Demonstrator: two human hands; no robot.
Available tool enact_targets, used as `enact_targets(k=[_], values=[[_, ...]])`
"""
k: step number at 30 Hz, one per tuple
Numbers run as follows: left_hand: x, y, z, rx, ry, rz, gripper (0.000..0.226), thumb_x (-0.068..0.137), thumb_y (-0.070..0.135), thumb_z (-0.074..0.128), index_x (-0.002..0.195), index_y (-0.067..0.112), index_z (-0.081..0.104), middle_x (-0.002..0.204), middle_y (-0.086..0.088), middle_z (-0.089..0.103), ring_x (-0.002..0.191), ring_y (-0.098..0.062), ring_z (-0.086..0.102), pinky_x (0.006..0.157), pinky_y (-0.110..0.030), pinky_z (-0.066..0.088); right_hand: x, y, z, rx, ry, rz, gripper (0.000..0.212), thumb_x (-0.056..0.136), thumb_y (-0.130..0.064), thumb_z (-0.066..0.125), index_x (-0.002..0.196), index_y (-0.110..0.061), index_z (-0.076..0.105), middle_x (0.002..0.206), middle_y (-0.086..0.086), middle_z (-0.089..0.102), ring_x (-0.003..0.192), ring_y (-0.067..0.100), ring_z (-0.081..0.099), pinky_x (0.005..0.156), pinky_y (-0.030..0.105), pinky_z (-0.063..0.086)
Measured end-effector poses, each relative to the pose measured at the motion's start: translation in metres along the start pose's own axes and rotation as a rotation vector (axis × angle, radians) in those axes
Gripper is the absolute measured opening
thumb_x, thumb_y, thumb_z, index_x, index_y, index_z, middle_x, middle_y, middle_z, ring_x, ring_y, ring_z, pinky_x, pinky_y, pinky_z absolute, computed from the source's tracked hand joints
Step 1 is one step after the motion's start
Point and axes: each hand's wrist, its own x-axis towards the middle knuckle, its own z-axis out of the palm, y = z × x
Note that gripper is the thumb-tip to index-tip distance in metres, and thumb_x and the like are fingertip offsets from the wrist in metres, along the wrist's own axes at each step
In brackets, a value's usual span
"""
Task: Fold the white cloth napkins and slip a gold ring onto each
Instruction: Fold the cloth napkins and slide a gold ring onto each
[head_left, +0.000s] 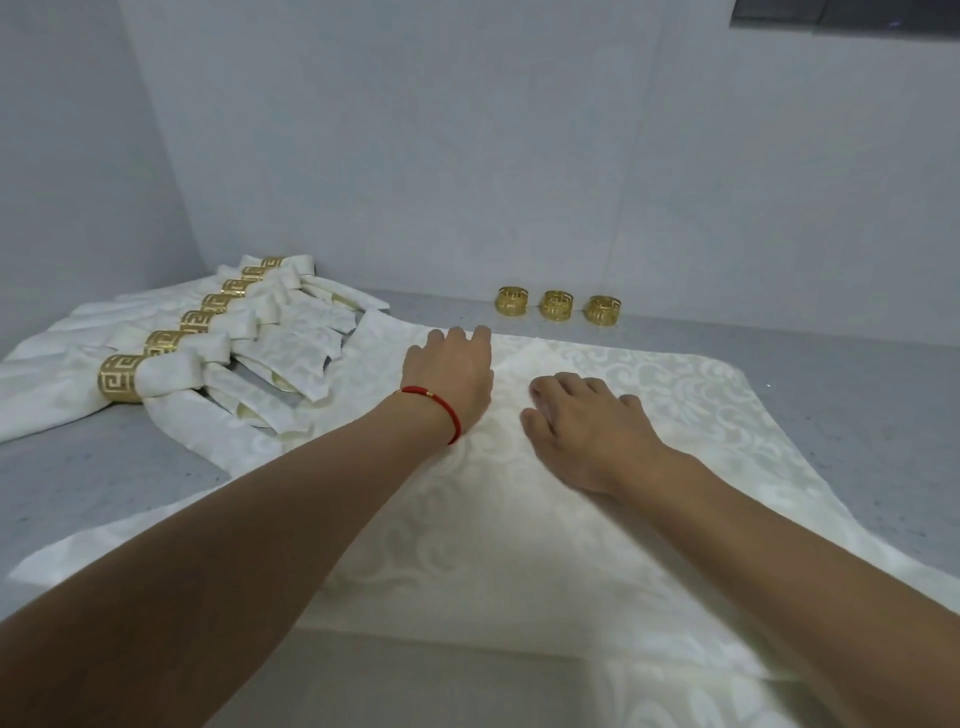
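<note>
A white patterned napkin (675, 415) lies spread flat on the grey table. My left hand (452, 371), with a red cord at the wrist, rests palm down near the napkin's far edge. My right hand (587, 426) presses flat on the cloth just to the right of it, fingers apart. Neither hand holds anything. Three loose gold rings (557, 304) stand in a row at the back by the wall. At the left lies a row of several folded napkins (171, 371), each with a gold ring (119, 378) around it.
The grey table (93, 467) meets pale walls at the back and left. More white cloth (467, 686) lies at the near edge under my forearms.
</note>
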Motion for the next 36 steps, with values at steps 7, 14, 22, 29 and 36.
enact_targets(k=[7,14,22,29,36], values=[[-0.011,0.023,0.007,-0.237,-0.128,0.186,0.036,0.092,0.016,0.044,0.126,0.016,0.057,0.123,-0.004,0.058,0.115,-0.026,0.052,0.095,-0.045,0.044,0.006,0.004,-0.006,0.038,-0.029,-0.011,0.045,0.105,-0.044,0.03,0.143,-0.022,0.043,0.147,-0.001,0.049,0.133,0.024,0.045,0.105,0.052,0.035],[-0.017,0.024,0.022,-0.263,-0.018,0.166,0.034,0.091,0.011,0.043,0.121,0.016,0.057,0.123,-0.001,0.058,0.112,-0.025,0.05,0.091,-0.038,0.039,0.053,0.016,-0.008,0.119,0.259,0.112,0.026,0.102,-0.021,0.048,0.119,-0.007,0.061,0.121,0.012,0.061,0.111,0.033,0.056,0.091,0.043,0.046],[-0.014,0.022,0.024,-0.292,-0.02,0.155,0.038,0.092,0.013,0.043,0.127,0.021,0.056,0.129,0.002,0.055,0.113,-0.023,0.048,0.094,-0.037,0.038,0.098,0.02,0.004,0.29,0.283,0.21,0.02,0.097,-0.015,0.054,0.107,-0.012,0.071,0.121,0.01,0.063,0.105,0.03,0.062,0.088,0.038,0.053],[0.017,0.02,-0.008,-0.354,-0.214,0.042,0.023,0.093,0.026,0.043,0.086,0.026,0.064,0.089,0.002,0.065,0.091,-0.024,0.062,0.083,-0.038,0.051,0.086,0.027,0.002,0.386,0.339,0.127,0.013,0.092,-0.006,0.06,0.092,-0.008,0.073,0.095,0.005,0.072,0.092,0.024,0.066,0.083,0.035,0.054],[0.046,0.022,0.004,-0.543,-0.085,-0.165,0.015,0.09,0.025,0.05,0.091,0.029,0.065,0.096,-0.004,0.067,0.088,-0.026,0.063,0.077,-0.038,0.055,0.073,0.037,0.001,0.53,0.322,0.094,0.03,0.094,-0.002,0.053,0.1,-0.013,0.081,0.085,-0.01,0.064,0.074,0.0,0.056,0.06,-0.004,0.037]])
